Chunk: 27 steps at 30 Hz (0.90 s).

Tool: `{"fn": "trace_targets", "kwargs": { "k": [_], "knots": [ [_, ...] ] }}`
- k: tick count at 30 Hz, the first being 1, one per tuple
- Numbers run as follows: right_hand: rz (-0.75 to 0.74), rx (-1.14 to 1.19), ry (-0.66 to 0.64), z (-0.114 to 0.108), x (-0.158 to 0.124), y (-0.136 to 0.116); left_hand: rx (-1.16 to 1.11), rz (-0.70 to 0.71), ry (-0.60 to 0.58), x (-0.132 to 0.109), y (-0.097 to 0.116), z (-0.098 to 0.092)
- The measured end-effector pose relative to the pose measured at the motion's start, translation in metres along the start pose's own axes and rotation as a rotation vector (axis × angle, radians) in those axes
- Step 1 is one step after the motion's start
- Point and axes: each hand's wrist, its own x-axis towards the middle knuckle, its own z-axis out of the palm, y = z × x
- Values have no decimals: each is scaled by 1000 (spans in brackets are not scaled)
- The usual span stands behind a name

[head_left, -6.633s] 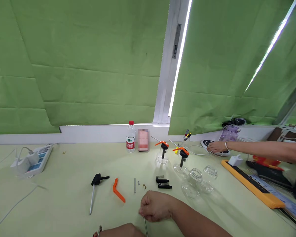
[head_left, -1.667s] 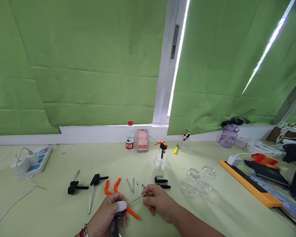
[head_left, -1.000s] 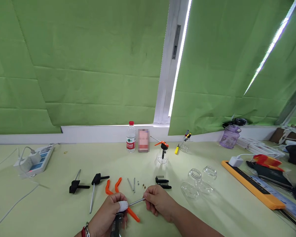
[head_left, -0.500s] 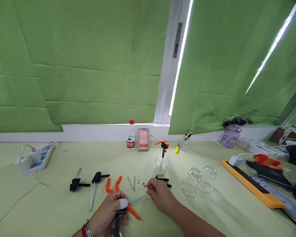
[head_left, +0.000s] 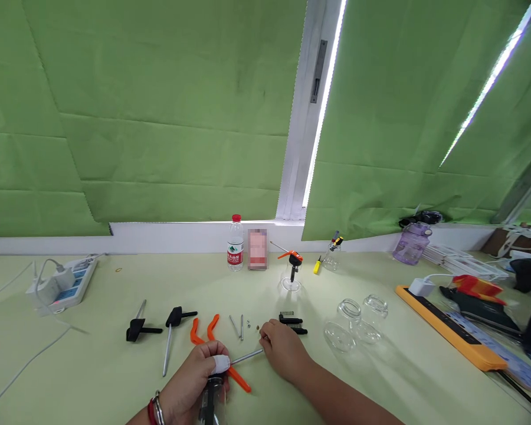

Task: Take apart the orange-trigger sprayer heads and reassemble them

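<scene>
A: ok so what's the left hand [head_left: 199, 375] doing?

B: gripping, fingers curled right round. Thumb [head_left: 222, 364] lies across the front pointing right, white wrap on its end. Left wrist [head_left: 156, 408] has a silver bracelet and a red band, and only a short bit of left forearm [head_left: 139, 414] makes it into view.

A: and the right hand [head_left: 285, 349]?

B: reaching slightly closer to the far edge of the desk [head_left: 71, 378]. Back of the hand up, fingertips bunched and aimed left. Can't tell if they're pinching anything tbh. Right forearm [head_left: 340, 392] slants in from the near side, wrist pretty much straight.

A: hands touching?

B: nah, apart, just near each other.
</scene>
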Motion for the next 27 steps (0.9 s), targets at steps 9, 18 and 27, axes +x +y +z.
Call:
{"fn": "trace_targets", "kwargs": {
  "k": [9,18,27],
  "knots": [
    [-20,-35,8,-5,-2,-2,5,-8,-10,-1,2,0],
    [-25,-20,-25,-1,3,0,-11,-5,-12,-1,0,-1],
    [88,348,34,-24,-14,-10,-242,109,71,-5,6,-1]
  ]
}}
